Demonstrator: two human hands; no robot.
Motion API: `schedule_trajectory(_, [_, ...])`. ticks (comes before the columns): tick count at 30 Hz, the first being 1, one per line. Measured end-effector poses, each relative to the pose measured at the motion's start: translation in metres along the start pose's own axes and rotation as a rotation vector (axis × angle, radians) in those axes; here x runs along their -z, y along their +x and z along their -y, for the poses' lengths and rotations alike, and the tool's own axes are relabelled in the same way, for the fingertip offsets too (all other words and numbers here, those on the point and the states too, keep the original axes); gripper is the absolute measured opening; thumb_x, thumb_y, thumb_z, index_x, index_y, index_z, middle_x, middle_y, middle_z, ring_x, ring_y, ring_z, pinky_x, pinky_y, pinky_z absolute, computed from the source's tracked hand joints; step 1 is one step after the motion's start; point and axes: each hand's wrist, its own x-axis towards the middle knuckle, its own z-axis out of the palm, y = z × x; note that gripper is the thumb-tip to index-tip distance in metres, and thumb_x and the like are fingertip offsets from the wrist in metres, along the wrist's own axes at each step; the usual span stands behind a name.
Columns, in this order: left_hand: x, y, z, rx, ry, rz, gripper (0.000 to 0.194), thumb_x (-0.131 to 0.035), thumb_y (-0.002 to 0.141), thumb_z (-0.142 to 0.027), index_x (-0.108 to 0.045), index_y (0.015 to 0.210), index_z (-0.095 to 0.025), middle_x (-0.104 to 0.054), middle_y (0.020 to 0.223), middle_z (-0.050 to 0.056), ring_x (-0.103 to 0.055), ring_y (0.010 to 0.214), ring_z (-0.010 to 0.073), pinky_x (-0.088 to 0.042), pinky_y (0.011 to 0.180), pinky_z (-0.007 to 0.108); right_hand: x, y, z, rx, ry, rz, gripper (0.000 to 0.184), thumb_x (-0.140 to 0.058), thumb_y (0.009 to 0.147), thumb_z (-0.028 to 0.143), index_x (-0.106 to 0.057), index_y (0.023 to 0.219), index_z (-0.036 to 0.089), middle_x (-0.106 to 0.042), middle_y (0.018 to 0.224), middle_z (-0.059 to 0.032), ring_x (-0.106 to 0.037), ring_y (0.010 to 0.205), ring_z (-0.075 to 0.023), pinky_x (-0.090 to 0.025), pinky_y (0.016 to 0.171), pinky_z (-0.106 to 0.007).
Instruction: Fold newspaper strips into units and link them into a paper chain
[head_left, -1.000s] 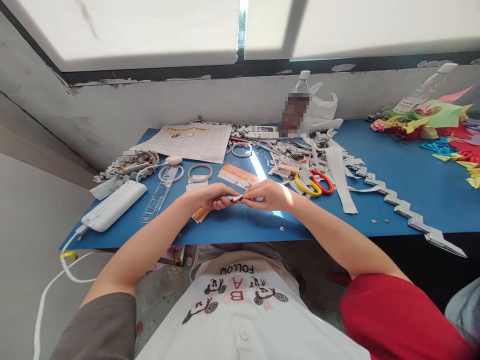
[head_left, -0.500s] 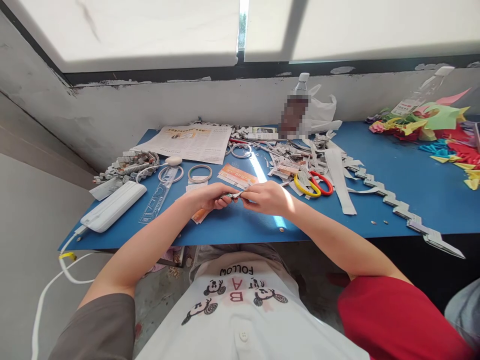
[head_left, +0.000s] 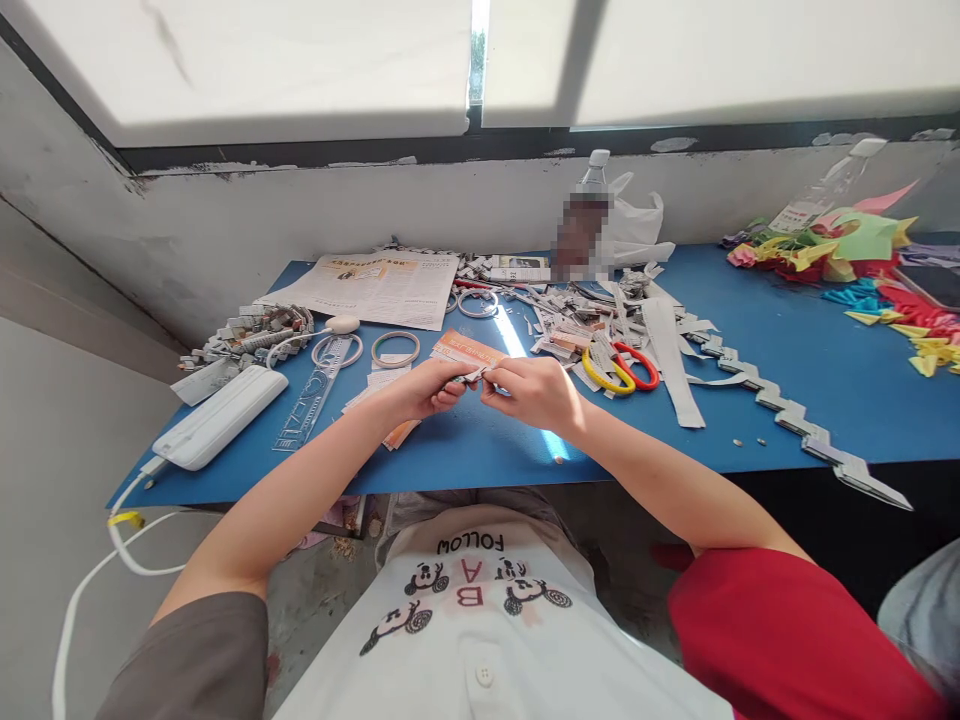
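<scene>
My left hand (head_left: 437, 388) and my right hand (head_left: 531, 390) meet above the front of the blue table. Between their fingertips is a small folded paper strip (head_left: 472, 377), held from both sides; its lower part is hidden in my left fingers. My right thumb and forefinger pinch its other end. Just behind the hands lies an orange printed paper (head_left: 469, 346). More cut paper strips (head_left: 403, 433) lie by my left wrist. Scissors with yellow and red handles (head_left: 621, 368) rest right of my right hand, on the edge of a pile of newsprint strips (head_left: 574, 325).
A zigzag folded-paper chain (head_left: 784, 403) runs off the table's front edge at right. On the left are a white power bank (head_left: 221, 418), a clear ruler (head_left: 311, 405), tape rolls (head_left: 395, 349) and a newspaper sheet (head_left: 367, 285). Bottles (head_left: 594, 175) and coloured paper (head_left: 862, 240) stand behind.
The camera view has shifted slightly. Both hands stay close together on the paper strip, with only small finger movement; a little more of its pale end shows.
</scene>
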Motion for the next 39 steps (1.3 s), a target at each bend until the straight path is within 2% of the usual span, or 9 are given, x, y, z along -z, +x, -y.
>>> schedule_trajectory(5, [0.001,0.001,0.001,-0.073,0.022,0.018,0.026,-0.056,0.088,-0.022,-0.050,0.064,-0.014,-0.028,0.046,-0.008,-0.023,0.035,0.0009,-0.017,0.033,0.009,0.001,0.002,0.002,-0.057,-0.003,-0.026,0.022,-0.052,0.082,0.014,-0.057,0.061,0.019,-0.060,0.054,0.0020,-0.056,0.051,-0.0093,-0.036,0.048,-0.022])
schedule_trajectory(12, [0.002,0.003,0.005,-0.221,0.072,0.031,0.028,-0.066,0.081,-0.030,-0.054,0.064,-0.012,-0.033,0.048,-0.006,-0.025,0.038,0.0007,-0.018,0.035,0.012,0.002,0.004,0.005,-0.124,0.016,-0.070,0.019,-0.054,0.081,0.014,-0.058,0.063,0.018,-0.063,0.056,0.0021,-0.055,0.050,-0.0087,-0.035,0.048,-0.021])
schedule_trajectory(17, [-0.002,-0.001,0.005,-0.322,0.148,0.008,0.034,-0.066,0.080,-0.039,-0.055,0.061,-0.013,-0.033,0.046,-0.006,-0.025,0.039,0.0021,-0.018,0.036,0.014,0.003,0.004,0.005,-0.184,0.049,-0.109,0.018,-0.054,0.080,0.015,-0.062,0.065,0.019,-0.064,0.055,0.0012,-0.055,0.048,-0.0090,-0.038,0.047,-0.021])
schedule_trajectory(22, [0.002,-0.007,0.007,-0.496,0.344,-0.032,0.040,-0.059,0.083,-0.050,-0.059,0.065,-0.015,-0.041,0.045,-0.004,-0.034,0.040,0.0051,-0.027,0.039,0.018,0.004,0.002,-0.001,-0.178,0.181,-0.047,0.013,-0.054,0.085,0.018,-0.066,0.080,0.019,-0.072,0.071,-0.0028,-0.063,0.058,-0.0116,-0.048,0.053,-0.022])
schedule_trajectory(26, [0.004,-0.011,0.008,-0.627,0.537,-0.072,0.045,-0.054,0.086,-0.052,-0.055,0.059,-0.016,-0.045,0.045,-0.003,-0.039,0.042,0.0066,-0.032,0.043,0.020,0.003,0.002,-0.005,-0.129,0.326,-0.011,0.018,-0.051,0.085,0.016,-0.067,0.095,0.018,-0.074,0.087,-0.0068,-0.068,0.071,-0.0144,-0.055,0.064,-0.025])
schedule_trajectory(30, [0.002,-0.016,0.008,-0.666,0.595,-0.026,0.044,-0.054,0.086,-0.052,-0.054,0.060,-0.016,-0.047,0.047,-0.002,-0.041,0.043,0.0066,-0.033,0.044,0.020,0.005,0.003,-0.007,-0.082,0.347,-0.003,0.019,-0.051,0.084,0.016,-0.067,0.095,0.019,-0.074,0.085,-0.0059,-0.069,0.072,-0.0146,-0.056,0.064,-0.025])
schedule_trajectory(35, [-0.001,-0.022,0.007,-0.651,0.600,-0.002,0.035,-0.064,0.080,-0.049,-0.059,0.071,-0.016,-0.048,0.049,-0.004,-0.045,0.044,0.0076,-0.034,0.044,0.020,0.008,0.002,-0.008,-0.040,0.289,-0.147,0.014,-0.056,0.082,0.015,-0.066,0.092,0.019,-0.074,0.081,-0.0049,-0.070,0.070,-0.0143,-0.057,0.061,-0.023])
schedule_trajectory(39, [-0.003,-0.023,0.007,-0.661,0.611,-0.016,0.034,-0.064,0.080,-0.049,-0.061,0.072,-0.016,-0.048,0.048,-0.003,-0.044,0.042,0.0071,-0.034,0.043,0.020,0.009,-0.001,-0.006,-0.077,0.194,-0.128,0.014,-0.057,0.082,0.018,-0.066,0.093,0.021,-0.074,0.081,-0.0047,-0.071,0.072,-0.0163,-0.057,0.061,-0.026])
